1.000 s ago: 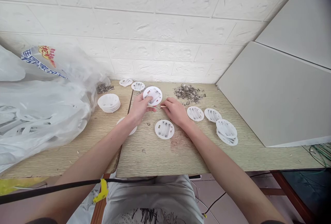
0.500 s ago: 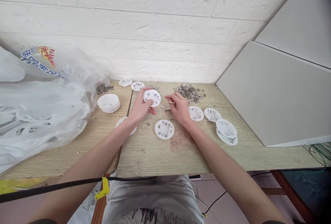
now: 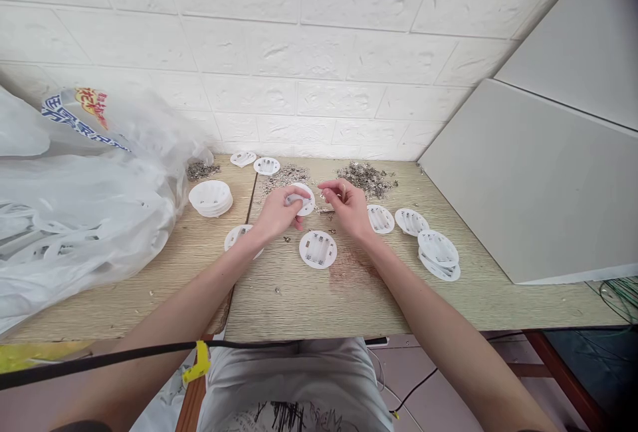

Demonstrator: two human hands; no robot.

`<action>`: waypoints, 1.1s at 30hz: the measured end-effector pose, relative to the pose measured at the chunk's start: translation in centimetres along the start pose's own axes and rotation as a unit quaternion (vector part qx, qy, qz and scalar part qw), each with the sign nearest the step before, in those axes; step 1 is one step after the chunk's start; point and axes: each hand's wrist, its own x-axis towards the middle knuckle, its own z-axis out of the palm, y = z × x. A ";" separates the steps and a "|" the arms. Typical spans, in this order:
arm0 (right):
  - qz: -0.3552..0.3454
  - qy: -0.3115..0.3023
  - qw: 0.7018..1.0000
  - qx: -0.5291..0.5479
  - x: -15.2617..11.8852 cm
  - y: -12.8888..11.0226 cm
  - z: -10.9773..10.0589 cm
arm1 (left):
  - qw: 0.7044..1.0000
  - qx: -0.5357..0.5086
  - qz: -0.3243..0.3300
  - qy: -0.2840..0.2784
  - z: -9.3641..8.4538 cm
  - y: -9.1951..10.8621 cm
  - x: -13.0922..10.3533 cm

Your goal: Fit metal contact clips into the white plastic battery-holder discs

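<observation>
Gripped a white disc (image 3: 310, 207) in the left hand (image 3: 278, 214) at the middle of the frame, with thumb and forefinger over its face. Held the right hand (image 3: 348, 208) just beside the disc, to the right, with fingers curled and thumb and forefinger tips near each other; could not tell whether pinching anything small. Saw a second disc (image 3: 318, 250) flat on the table (image 3: 309, 312) below center, a heap of metal pieces (image 3: 367, 181) beyond the right hand, stacked discs (image 3: 211, 197) left of center and a plastic bag (image 3: 94, 199) at far left.

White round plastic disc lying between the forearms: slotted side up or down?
Slotted side up: the disc shows its long parallel slots facing upward.
</observation>
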 end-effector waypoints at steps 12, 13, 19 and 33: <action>-0.093 -0.034 0.995 -0.023 -0.8 -0.7 0.7 | 0.999 0.028 0.028 0.012 0.0 0.5 -0.2; -0.097 -0.034 0.994 -0.027 -0.9 -0.8 0.7 | 0.999 0.027 0.032 0.012 0.1 0.6 -0.3; -0.122 0.006 0.992 -0.039 -1.2 -1.2 0.9 | 0.999 0.031 0.038 -0.002 0.2 0.9 -0.6; -0.066 -0.003 0.998 0.009 -1.0 -1.3 0.6 | 0.998 0.011 0.056 0.004 0.0 0.5 -0.2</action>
